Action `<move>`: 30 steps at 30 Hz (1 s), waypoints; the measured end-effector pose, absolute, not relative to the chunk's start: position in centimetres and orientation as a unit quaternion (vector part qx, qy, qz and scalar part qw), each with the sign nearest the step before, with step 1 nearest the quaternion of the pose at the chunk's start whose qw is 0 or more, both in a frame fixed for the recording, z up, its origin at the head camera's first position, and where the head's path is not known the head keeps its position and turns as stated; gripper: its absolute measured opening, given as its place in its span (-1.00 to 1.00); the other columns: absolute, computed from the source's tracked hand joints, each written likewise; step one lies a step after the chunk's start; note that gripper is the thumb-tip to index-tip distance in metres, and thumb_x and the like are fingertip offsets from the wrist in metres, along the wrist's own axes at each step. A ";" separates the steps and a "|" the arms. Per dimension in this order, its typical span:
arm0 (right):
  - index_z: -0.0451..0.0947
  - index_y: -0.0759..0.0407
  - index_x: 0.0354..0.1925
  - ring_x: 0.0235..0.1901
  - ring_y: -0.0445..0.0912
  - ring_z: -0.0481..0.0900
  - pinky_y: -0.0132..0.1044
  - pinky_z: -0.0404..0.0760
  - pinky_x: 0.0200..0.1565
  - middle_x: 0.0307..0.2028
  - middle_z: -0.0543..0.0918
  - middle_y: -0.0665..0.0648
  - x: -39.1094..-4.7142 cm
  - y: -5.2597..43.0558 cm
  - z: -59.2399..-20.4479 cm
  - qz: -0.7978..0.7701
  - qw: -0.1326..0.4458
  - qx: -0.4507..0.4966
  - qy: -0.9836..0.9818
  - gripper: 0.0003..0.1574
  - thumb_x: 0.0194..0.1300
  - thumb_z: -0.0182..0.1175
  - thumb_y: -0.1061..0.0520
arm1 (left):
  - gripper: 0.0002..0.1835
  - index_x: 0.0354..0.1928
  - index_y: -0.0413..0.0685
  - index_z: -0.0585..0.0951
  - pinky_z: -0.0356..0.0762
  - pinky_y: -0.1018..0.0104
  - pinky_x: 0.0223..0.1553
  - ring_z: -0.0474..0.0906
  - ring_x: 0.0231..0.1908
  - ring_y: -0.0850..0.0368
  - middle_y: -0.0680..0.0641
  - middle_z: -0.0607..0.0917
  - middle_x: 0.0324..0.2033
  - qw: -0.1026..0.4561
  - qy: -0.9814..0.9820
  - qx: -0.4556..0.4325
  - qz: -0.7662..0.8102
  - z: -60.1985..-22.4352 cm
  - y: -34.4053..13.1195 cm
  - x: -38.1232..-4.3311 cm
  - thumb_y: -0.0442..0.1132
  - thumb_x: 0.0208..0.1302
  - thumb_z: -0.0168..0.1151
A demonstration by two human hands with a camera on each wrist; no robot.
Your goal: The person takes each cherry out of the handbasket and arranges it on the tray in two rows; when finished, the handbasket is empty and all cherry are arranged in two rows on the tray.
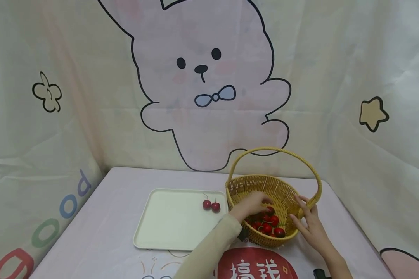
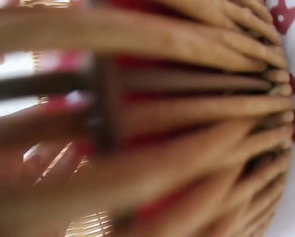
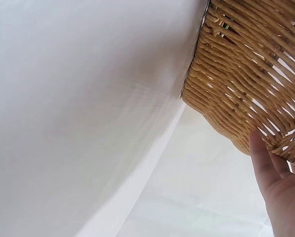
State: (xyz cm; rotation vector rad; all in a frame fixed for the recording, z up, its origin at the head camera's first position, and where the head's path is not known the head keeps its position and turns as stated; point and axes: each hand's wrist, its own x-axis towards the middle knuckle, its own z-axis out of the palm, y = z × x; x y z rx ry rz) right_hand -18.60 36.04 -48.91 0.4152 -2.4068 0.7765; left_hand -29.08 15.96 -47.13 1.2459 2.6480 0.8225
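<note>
A yellow woven basket (image 1: 270, 242) with a tall arched handle holds several dark red cherries (image 1: 267, 228). My left hand (image 1: 252, 204) reaches over its left rim, fingers bent down by a cherry (image 1: 270, 210); I cannot tell whether they pinch it. At the basket's right side, my right hand (image 1: 312, 228) grips the rim by the handle's foot. The right wrist view shows the thumb of that hand (image 3: 285, 197) against the basket's weave (image 3: 246, 74). Close, blurred basket strands (image 2: 196, 111) fill most of the left wrist view, with red between them.
Left of the basket lies a cream rectangular tray (image 1: 174, 221), its right edge close to the basket. Two cherries (image 1: 211, 205) with stems sit near its upper right corner. A red printed patch (image 1: 256, 265) marks the cloth in front. Printed fabric walls stand around the table.
</note>
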 end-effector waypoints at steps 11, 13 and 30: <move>0.12 0.15 0.37 0.02 -0.19 0.29 -0.72 0.24 -0.14 0.20 0.14 0.30 -18.6 36.8 -48.5 0.273 0.286 0.154 -0.906 -0.07 0.07 0.26 0.40 | -0.66 0.08 0.17 0.59 0.40 0.60 -0.02 0.48 -0.01 0.42 0.24 0.61 -0.01 0.078 0.888 0.403 0.209 -47.3 17.6 -29.0 -0.15 0.24 0.19; 0.12 0.16 0.36 -0.01 -0.09 0.32 -0.73 0.24 -0.14 0.20 0.14 0.31 -18.6 36.8 -48.5 0.275 0.284 0.153 -0.906 -0.07 0.08 0.26 0.39 | -0.66 0.09 0.20 0.58 0.39 0.60 -0.01 0.48 -0.02 0.44 0.25 0.61 -0.01 0.088 0.890 0.399 0.203 -47.3 17.7 -28.9 -0.15 0.26 0.17; 0.12 0.18 0.36 0.07 -0.38 0.16 -0.73 0.22 -0.12 0.21 0.14 0.31 -18.7 36.3 -49.0 0.285 0.278 0.156 -0.904 -0.07 0.07 0.26 0.40 | -0.71 0.01 0.12 0.63 0.42 0.61 -0.09 0.50 -0.12 0.46 0.23 0.65 -0.14 0.072 0.875 0.408 0.249 -47.6 17.0 -29.1 -0.19 0.22 0.22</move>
